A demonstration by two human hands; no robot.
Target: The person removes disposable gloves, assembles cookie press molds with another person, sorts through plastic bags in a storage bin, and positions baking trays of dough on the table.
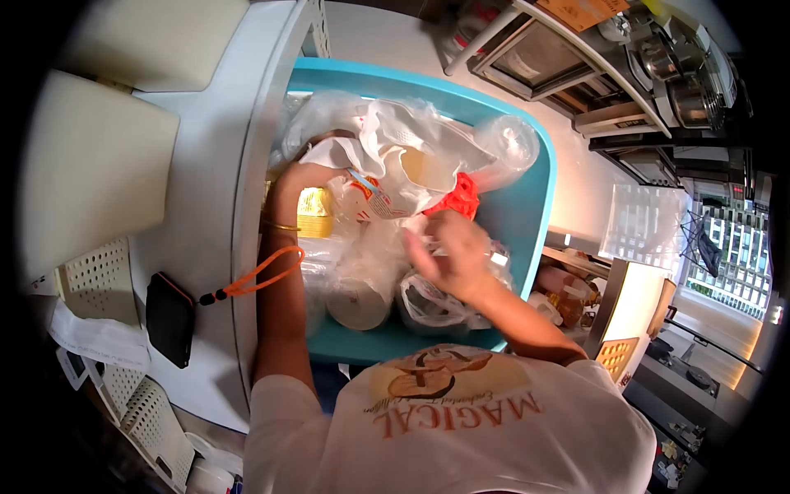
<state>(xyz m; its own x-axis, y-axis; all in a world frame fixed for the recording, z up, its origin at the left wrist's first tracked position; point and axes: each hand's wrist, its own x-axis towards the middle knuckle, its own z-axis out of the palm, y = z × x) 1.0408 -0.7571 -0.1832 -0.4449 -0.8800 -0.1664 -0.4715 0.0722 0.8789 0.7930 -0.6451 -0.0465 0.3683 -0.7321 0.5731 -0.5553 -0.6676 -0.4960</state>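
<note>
A teal plastic bin (pixel 527 206) sits in front of me, filled with clear and white plastic bags (pixel 387 140). My left hand (pixel 300 177) reaches into the pile at the bin's left side and grips the edge of a white bag with red print (pixel 370 198). My right hand (pixel 448 255) hovers over the middle of the bin, fingers spread and blurred, touching thin clear plastic. An orange mesh item (pixel 457 198) lies just beyond my right hand. A round tan container (pixel 358 305) and a tied dark bag (pixel 428 305) sit at the bin's near edge.
A white surface (pixel 206 189) runs along the bin's left, with a black device (pixel 169 317) on an orange lanyard (pixel 259 280). White perforated baskets (pixel 99 276) lie further left. Shelving with metal pots (pixel 683 82) stands at the upper right. Bottles (pixel 564 296) stand right of the bin.
</note>
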